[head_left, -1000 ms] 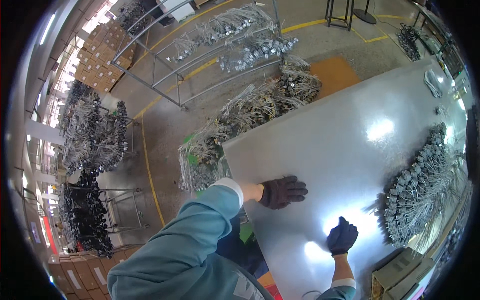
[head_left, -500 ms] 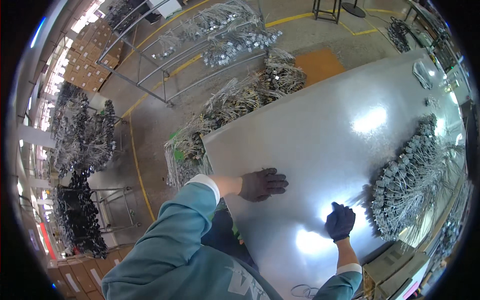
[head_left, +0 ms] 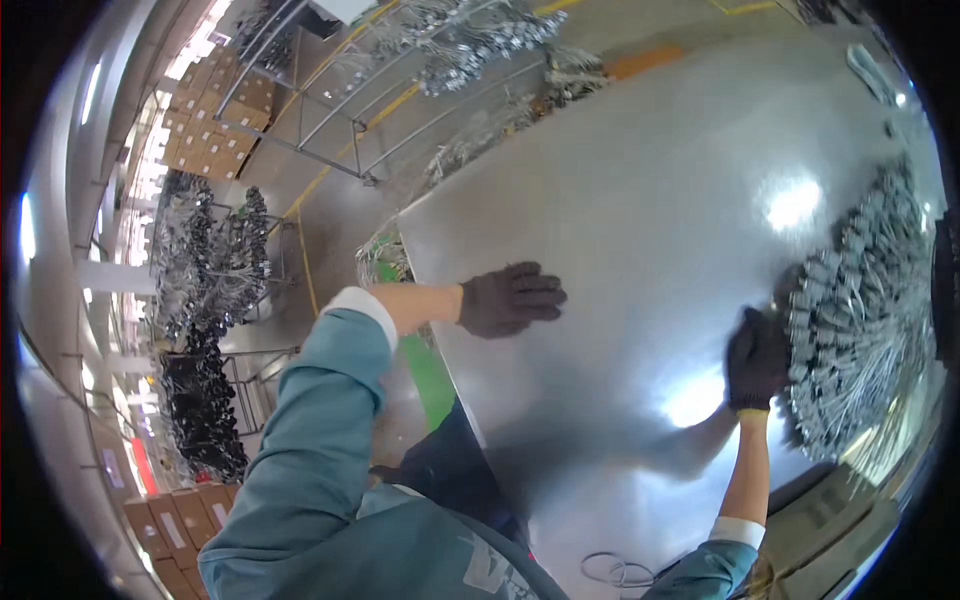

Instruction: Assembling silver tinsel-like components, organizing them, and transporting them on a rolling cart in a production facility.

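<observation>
My left hand (head_left: pixel 512 299), in a dark glove, lies flat on the shiny metal tabletop (head_left: pixel 620 180) with its fingers stretched out and nothing in them. On the right, my right hand (head_left: pixel 757 358), also gloved, is at the near left edge of a large heap of grey cables with connectors (head_left: pixel 850 310). Its fingers point toward the connector ends, and some are hidden or merge with the dark shadow there. Whether they grip a connector cannot be made out. The cables' loose ends fan out toward the table's right side.
A thin cable loop (head_left: pixel 617 570) lies by the table's near edge. An open cardboard box (head_left: pixel 835 535) stands at the lower right. Beyond the table's left edge are a metal rack (head_left: pixel 300 140) bearing cable bundles, hanging dark cables (head_left: pixel 195 400) and stacked cartons (head_left: pixel 215 115).
My right hand has moved right and forward, from the bare tabletop to the cable heap. My left hand stays flat on the table. The view has shifted as my head moved.
</observation>
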The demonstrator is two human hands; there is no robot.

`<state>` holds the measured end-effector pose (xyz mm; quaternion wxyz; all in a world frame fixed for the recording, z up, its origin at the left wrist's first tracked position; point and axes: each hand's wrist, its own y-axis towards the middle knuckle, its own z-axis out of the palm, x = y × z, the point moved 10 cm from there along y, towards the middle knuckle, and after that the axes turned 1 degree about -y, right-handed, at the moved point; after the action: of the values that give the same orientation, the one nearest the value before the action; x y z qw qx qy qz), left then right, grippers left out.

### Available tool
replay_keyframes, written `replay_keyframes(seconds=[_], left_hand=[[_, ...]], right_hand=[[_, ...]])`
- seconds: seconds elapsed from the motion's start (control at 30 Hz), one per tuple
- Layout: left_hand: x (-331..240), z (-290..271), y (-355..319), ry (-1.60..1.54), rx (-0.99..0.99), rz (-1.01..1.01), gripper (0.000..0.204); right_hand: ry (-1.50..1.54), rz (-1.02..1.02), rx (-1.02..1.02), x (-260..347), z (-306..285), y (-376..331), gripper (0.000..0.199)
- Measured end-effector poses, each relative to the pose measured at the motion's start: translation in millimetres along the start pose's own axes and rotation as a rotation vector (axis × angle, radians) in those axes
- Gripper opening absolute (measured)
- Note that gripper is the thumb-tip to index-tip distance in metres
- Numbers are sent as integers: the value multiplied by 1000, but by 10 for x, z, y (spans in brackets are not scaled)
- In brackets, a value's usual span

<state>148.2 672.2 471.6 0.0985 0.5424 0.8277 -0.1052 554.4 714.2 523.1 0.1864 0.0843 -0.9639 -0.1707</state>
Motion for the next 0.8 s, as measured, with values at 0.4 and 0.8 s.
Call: replay_keyframes(seconds=[0.4,0.8], left_hand=[[-342,-36,241,187,-252,147,53],[-502,26,20,197,-143,129,46]], right_hand=[[-31,-68,-99,-130,57,-332,29],[-32,29,-168,-14,211,-522,21]])
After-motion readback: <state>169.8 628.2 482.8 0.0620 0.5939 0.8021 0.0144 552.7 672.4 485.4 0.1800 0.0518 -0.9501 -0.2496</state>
